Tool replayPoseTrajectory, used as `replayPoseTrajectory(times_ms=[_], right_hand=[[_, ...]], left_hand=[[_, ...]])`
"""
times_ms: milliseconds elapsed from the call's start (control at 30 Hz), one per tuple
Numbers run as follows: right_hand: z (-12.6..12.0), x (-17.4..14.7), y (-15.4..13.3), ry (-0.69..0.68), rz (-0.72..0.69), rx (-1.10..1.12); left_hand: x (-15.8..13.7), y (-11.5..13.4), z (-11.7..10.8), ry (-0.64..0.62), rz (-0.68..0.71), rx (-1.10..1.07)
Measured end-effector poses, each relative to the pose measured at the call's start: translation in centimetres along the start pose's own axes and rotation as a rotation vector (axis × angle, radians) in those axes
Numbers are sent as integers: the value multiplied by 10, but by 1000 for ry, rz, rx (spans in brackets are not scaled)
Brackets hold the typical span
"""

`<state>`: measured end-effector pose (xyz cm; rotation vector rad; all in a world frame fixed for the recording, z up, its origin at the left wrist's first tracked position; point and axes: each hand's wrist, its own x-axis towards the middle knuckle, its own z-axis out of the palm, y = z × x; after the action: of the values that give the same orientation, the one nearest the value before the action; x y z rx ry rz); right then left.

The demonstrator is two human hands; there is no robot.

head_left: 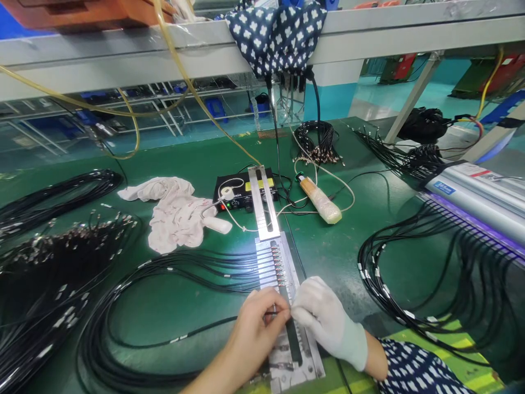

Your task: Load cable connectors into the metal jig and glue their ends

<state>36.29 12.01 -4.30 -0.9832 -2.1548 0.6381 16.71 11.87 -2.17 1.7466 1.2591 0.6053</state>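
My left hand (262, 320), bare, pinches a black cable (213, 325) between thumb and fingers, over the lower half of a long metal fixture (305, 350). My right hand (324, 314) wears a white glove. Its fingertips are pressed together right beside the left fingertips, and whatever they hold is hidden. Just above my hands, several black cables (241, 268) lie side by side in the fixture's slots, their stripped metal ends (279, 265) pointing right. Their lengths loop away to the left on the green table (172, 323).
A slotted metal plate (264, 205) leans on a black control box (229, 191). Nearby lie a crumpled white cloth (176, 213) and a wrapped handle tool (320, 200). Cable bundles (61, 257) cover the left side. At right, cables hang from a silver lit unit (484, 191).
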Motion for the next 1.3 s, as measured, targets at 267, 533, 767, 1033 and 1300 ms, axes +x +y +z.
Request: replayPoseTrajectory(times_ms=[267,533,767,1033,1300], right_hand=[[0,0,1,-8,30,13],[2,0,5,-96,-154,-11],[9,-3,9,-72,-37,40],[14,-4,18,20,197,60],[4,0,10,-9,-16,-29]], left_hand=[[0,1,-3,-20,0,-42],[15,-9,-14,-368,-302,-375],[17,-14,-10,-312,-272,-379],[13,-11,0,-93,-143,-205],[9,-9,3,-73,-129,-157]])
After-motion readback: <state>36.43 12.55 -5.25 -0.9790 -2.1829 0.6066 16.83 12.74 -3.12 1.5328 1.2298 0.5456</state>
